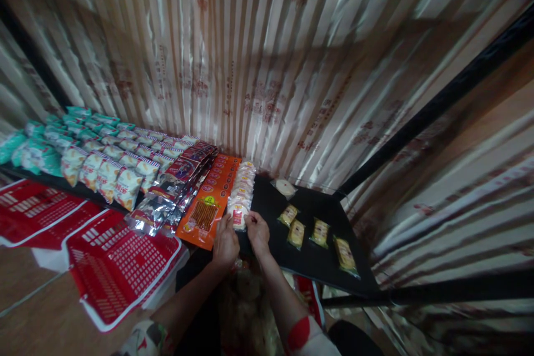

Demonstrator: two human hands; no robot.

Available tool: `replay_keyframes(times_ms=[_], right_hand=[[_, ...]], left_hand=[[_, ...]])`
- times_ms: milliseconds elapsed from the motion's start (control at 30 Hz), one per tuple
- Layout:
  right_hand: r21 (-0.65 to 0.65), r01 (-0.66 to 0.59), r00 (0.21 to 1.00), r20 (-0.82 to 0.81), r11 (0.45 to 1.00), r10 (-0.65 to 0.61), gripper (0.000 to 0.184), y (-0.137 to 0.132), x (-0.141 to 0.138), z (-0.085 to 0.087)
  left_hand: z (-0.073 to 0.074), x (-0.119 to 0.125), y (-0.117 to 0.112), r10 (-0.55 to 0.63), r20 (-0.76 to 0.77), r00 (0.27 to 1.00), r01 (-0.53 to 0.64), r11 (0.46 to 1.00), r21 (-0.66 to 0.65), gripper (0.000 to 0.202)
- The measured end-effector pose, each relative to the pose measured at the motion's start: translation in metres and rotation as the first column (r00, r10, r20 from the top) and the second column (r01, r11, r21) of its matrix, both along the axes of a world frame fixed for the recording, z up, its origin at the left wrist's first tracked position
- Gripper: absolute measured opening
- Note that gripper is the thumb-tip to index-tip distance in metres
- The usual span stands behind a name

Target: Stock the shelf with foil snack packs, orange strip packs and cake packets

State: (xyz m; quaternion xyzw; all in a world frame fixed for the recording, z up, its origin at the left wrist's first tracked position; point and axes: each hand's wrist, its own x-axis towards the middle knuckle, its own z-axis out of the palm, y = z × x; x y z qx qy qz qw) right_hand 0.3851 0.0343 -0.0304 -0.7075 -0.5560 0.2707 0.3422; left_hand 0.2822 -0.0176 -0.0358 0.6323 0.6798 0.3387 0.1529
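Between my two hands is a small white snack packet [237, 216] with a red label, at the near end of a row of similar white packets [244, 181]. My left hand [226, 242] pinches its left edge, and my right hand [257, 231] pinches its right edge. Just left of the row lies a flat orange snack bag [214, 194] with brown sticks pictured on it. To the right, several yellow wrapped snacks [320, 232] lie apart on the black shelf [271, 245]. One round white packet [284, 187] rests near the back edge.
Dark red and silver bags [179, 178], white snack bags [127, 186] and teal bags [41, 153] fill the shelf's left part. Red baskets [125, 256] stand below the front edge. A pleated curtain [267, 67] hangs behind; a black post [438, 105] slants at right.
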Motion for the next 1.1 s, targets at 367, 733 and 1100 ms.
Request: replay_keyframes(times_ms=[367, 733, 1100], right_hand=[[0.039, -0.003, 0.999, -0.043, 0.999, 0.004, 0.036, 0.002, 0.000, -0.009], [0.040, 0.005, 0.998, -0.066, 0.999, -0.002, 0.035, 0.002, -0.007, -0.011], [0.174, 0.085, 0.983, -0.173, 0.981, -0.055, 0.038, -0.033, -0.005, -0.010]], left_hand=[[-0.003, 0.000, 0.002, 0.001, 0.010, 1.000, -0.001, 0.999, 0.040, 0.049], [-0.008, -0.005, 0.006, -0.019, -0.032, 0.999, 0.022, 0.997, 0.072, 0.047], [0.006, 0.003, -0.021, -0.064, -0.030, 0.997, 0.066, 0.996, 0.052, 0.045]])
